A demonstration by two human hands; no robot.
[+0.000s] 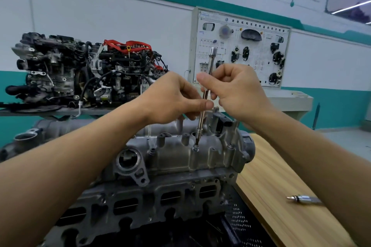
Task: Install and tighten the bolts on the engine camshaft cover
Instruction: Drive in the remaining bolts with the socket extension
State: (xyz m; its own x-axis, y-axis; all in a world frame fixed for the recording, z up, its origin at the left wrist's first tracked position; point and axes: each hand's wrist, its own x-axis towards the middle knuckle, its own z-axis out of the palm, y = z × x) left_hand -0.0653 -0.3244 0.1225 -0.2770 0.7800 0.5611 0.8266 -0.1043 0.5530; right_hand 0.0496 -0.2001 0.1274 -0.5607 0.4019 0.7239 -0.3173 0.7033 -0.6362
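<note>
Holding the driver [202, 120] plumb on the bolt [195, 148] is advised; it is pinched by left hand [176, 100] and right hand [234, 90].

Left hand [176, 98] and right hand [236, 90] both pinch a near-upright extension bar [201, 121], right above left. Its tip sits on a bolt [195, 148] atop the camshaft cover [176, 156]. A metal bit [303, 199] lies on the table [277, 170], away from its left edge.

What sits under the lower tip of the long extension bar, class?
A bolt head seated on the grey camshaft cover, with the tip of the extension bar resting on it. The bolt's shank and the head's drive recess are covered.
</note>
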